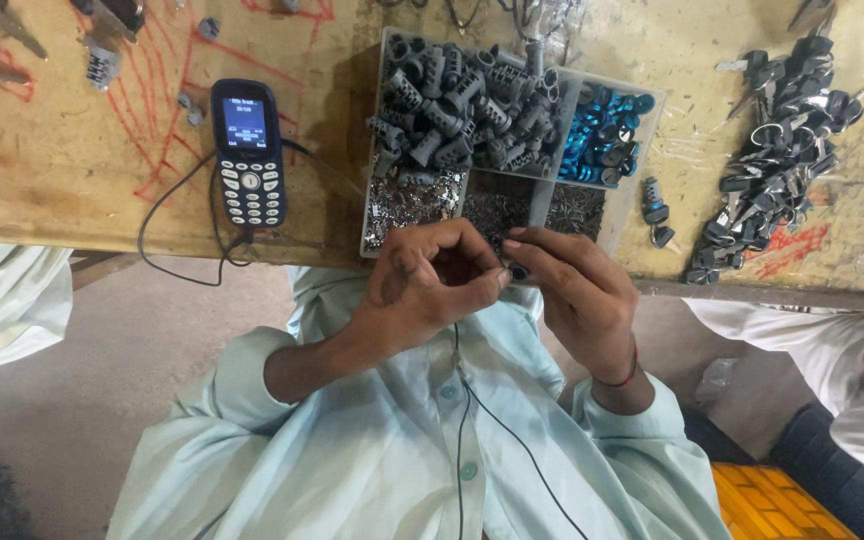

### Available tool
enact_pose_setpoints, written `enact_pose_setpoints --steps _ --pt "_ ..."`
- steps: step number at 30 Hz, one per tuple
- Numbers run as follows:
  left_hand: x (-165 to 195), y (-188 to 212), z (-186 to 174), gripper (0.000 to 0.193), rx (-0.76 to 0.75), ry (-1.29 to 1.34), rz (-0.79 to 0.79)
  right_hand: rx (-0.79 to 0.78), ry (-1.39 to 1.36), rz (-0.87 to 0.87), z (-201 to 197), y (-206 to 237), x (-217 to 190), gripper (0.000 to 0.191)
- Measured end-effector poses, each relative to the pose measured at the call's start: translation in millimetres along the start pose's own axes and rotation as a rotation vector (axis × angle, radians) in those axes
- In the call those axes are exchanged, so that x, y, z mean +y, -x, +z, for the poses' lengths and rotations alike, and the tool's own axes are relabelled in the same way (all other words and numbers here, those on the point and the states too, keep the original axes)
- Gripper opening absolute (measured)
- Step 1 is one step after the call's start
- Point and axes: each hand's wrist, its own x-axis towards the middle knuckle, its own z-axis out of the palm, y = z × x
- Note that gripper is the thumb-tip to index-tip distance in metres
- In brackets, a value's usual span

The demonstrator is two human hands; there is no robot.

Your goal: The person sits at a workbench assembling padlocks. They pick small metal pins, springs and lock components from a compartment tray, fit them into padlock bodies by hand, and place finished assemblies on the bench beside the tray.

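My left hand (432, 285) and my right hand (577, 295) meet just below the table edge, fingertips pinched together on a small dark lock part (514, 268). Most of that part is hidden by my fingers. Right behind my hands stands a clear divided tray (612, 215). It holds several grey lock cylinders (462, 105), blue ring parts (604, 125) and tiny metal pins (407, 200).
A dark blue keypad phone (248, 150) with a black cable lies on the worn wooden table (52, 160) at left. A heap of black-headed keys (777, 150) lies at right. Other people's pale sleeves (2, 300) show on both sides. A yellow crate (772, 500) sits low right.
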Motion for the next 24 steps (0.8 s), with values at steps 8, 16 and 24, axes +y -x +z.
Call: enact_pose_setpoints --steps 8,16,24 --pt "5.0 4.0 2.3 0.014 0.052 -0.283 0.177 -0.054 0.122 -0.095 -9.0 -0.2 -3.3 0.043" --pt "3.6 2.2 2.3 0.02 -0.052 -0.145 0.346 -0.061 -0.078 0.29 -13.7 -20.2 -21.3 0.032" --pt "-13.8 -10.2 -3.5 0.012 -0.237 -0.35 0.595 0.169 0.338 0.306 -32.7 -39.4 96.4 0.01"
